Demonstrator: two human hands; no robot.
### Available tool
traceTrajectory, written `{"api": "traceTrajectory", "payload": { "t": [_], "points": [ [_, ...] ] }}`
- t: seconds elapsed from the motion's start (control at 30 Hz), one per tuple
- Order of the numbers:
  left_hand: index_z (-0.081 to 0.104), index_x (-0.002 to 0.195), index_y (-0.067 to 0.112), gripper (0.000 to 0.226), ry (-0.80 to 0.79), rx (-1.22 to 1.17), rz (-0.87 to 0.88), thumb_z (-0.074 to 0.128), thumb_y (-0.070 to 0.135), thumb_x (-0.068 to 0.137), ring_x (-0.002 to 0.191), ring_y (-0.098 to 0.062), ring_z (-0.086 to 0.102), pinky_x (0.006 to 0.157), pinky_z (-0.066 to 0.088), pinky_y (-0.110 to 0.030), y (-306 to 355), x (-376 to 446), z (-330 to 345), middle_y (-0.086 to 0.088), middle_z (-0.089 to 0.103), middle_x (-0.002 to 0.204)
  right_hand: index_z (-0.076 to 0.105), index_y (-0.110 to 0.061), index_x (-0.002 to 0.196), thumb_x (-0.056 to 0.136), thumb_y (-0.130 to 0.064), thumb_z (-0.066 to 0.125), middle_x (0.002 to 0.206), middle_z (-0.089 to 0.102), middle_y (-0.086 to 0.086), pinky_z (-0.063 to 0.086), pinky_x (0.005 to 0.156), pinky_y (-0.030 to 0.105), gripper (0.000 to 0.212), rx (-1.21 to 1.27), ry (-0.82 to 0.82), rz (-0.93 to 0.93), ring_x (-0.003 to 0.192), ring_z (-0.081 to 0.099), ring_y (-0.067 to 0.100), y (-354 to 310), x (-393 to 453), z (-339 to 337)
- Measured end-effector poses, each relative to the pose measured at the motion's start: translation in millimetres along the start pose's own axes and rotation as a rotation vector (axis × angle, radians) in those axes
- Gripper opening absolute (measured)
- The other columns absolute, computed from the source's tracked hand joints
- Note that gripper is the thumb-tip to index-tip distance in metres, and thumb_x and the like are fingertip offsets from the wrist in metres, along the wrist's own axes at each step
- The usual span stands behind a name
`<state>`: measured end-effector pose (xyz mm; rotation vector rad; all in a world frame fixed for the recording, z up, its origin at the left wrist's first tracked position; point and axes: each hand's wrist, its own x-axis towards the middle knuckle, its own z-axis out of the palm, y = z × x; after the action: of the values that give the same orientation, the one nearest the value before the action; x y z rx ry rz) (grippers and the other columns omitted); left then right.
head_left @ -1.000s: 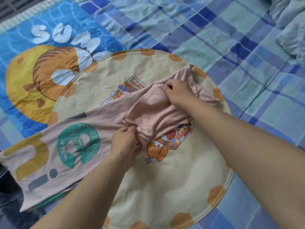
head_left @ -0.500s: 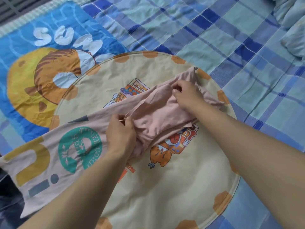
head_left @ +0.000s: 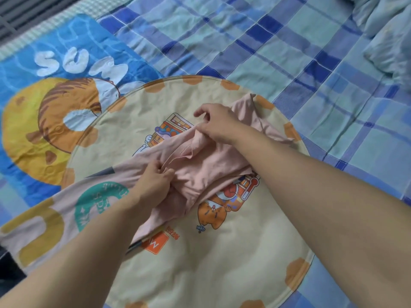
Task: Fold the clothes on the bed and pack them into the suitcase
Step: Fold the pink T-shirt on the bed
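Observation:
A pale pink T-shirt [head_left: 213, 170] with a green round print and a yellow shape lies stretched across a round cream mat [head_left: 222, 252] on the bed. Its upper part is bunched and partly folded over. My left hand [head_left: 153, 185] grips a fold of the shirt near its middle. My right hand [head_left: 218, 123] pinches the shirt's hem edge higher up, with the index finger lifted off. The shirt's lower end runs out of view at the left edge. No suitcase is visible.
A blue and teal checked bedsheet [head_left: 289, 52] covers the bed. A blue cartoon blanket [head_left: 55, 90] with a tiger print lies at the left. Rumpled light bedding [head_left: 389, 41] sits at the top right. A dark shape [head_left: 9, 263] shows at the bottom left.
My right hand has drawn the pinched edge of the shirt leftward over the bunched part. My left hand has shifted slightly up and right, still gripping the fabric.

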<state>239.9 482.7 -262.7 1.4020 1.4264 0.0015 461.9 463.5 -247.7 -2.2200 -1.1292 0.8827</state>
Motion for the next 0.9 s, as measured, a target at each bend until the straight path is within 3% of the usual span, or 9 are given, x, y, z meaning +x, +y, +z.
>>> {"api": "traceTrajectory", "payload": {
  "t": [0.13, 0.2, 0.3, 0.4, 0.5, 0.57, 0.63, 0.77, 0.9],
  "points": [
    [0.053, 0.102, 0.019, 0.007, -0.008, -0.004, -0.022, 0.052, 0.025, 0.103, 0.074, -0.022, 0.06, 0.061, 0.046, -0.03, -3.6, 4.9, 1.0, -0.008, 0.065, 0.085, 0.07, -0.026, 0.074, 0.078, -0.01, 0.074, 0.071, 0.066, -0.015, 0.047, 0.076, 0.021, 0.018, 0.291, 0.169, -0.04, 0.07, 0.058, -0.002, 7.9, 1.7, 3.0],
    [0.053, 0.105, 0.017, 0.014, -0.019, -0.019, -0.048, 0.05, 0.03, 0.105, 0.072, -0.022, 0.06, 0.063, 0.048, -0.032, -3.5, 4.9, 0.2, -0.011, 0.065, 0.086, 0.073, -0.026, 0.095, 0.082, -0.013, 0.071, 0.079, 0.066, -0.014, 0.046, 0.082, 0.022, 0.018, 0.29, 0.177, -0.015, 0.078, 0.06, 0.001, 15.1, 1.5, 3.8],
    [0.05, 0.11, 0.017, 0.021, -0.008, -0.014, -0.079, 0.049, 0.038, 0.104, 0.07, -0.023, 0.061, 0.066, 0.051, -0.034, -2.9, 4.6, 0.3, -0.011, 0.065, 0.083, 0.06, -0.022, 0.13, 0.089, -0.024, 0.066, 0.112, 0.062, 0.002, 0.029, 0.108, 0.03, 0.041, -0.078, 0.231, -0.021, 0.11, 0.055, 0.021, 27.0, -10.8, -0.5],
    [0.043, 0.12, 0.021, 0.031, -0.045, -0.04, -0.11, 0.054, 0.042, 0.101, 0.067, -0.02, 0.062, 0.064, 0.05, -0.031, 0.7, -0.4, -2.5, -0.008, 0.065, 0.08, 0.061, -0.02, 0.102, 0.091, -0.033, 0.059, 0.111, 0.06, 0.007, 0.04, 0.094, 0.038, 0.017, -0.114, 0.43, -0.007, 0.109, 0.053, 0.029, 39.6, -43.3, -10.3],
    [0.034, 0.125, 0.023, 0.049, -0.044, -0.042, -0.111, 0.065, 0.044, 0.094, 0.075, -0.02, 0.066, 0.071, 0.053, -0.035, 3.3, -9.8, -3.9, -0.006, 0.068, 0.087, 0.054, -0.026, 0.08, 0.089, -0.053, 0.056, 0.099, 0.057, -0.004, 0.044, 0.088, 0.04, 0.029, -0.24, 0.274, 0.23, 0.1, 0.05, 0.022, 79.2, -83.1, -16.6],
    [0.028, 0.122, 0.022, 0.051, 0.055, -0.004, -0.08, 0.065, 0.042, 0.094, 0.091, -0.028, 0.068, 0.087, 0.053, -0.041, 2.8, -23.2, 3.2, -0.011, 0.069, 0.101, 0.057, -0.027, 0.072, 0.083, -0.056, 0.062, 0.1, 0.059, -0.001, 0.048, 0.088, 0.04, 0.032, -0.193, 0.21, 0.3, 0.101, 0.052, 0.025, 104.4, -96.2, -19.0],
    [0.029, 0.118, 0.016, 0.045, 0.208, -0.03, -0.05, 0.063, 0.035, 0.096, 0.102, -0.031, 0.059, 0.088, 0.044, -0.038, 4.3, -44.5, 17.2, -0.012, 0.06, 0.114, 0.059, -0.028, 0.066, 0.085, -0.039, 0.071, 0.096, 0.062, 0.005, 0.047, 0.084, 0.037, 0.026, -0.088, 0.235, 0.267, 0.096, 0.055, 0.026, 113.6, -96.5, -21.2],
    [0.038, 0.103, 0.022, 0.031, 0.284, -0.09, -0.084, 0.064, 0.035, 0.09, 0.091, -0.032, 0.062, 0.086, 0.053, -0.052, -2.7, -62.7, 43.1, 0.001, 0.056, 0.089, 0.065, -0.018, 0.071, 0.089, -0.024, 0.074, 0.088, 0.065, 0.008, 0.04, 0.071, 0.029, 0.021, 0.02, 0.314, 0.249, 0.077, 0.057, 0.021, 114.4, -97.6, -29.0],
    [0.047, 0.078, 0.027, 0.017, 0.26, -0.065, -0.013, 0.052, 0.037, 0.067, 0.076, -0.038, 0.066, 0.076, 0.055, -0.065, -22.1, -41.4, 37.2, -0.008, 0.064, 0.072, 0.066, -0.019, 0.078, 0.088, -0.033, 0.073, 0.107, 0.062, 0.006, 0.046, 0.081, 0.034, 0.019, -0.101, 0.309, 0.283, 0.097, 0.06, 0.025, 123.8, -109.8, -30.1]
  ]
}}
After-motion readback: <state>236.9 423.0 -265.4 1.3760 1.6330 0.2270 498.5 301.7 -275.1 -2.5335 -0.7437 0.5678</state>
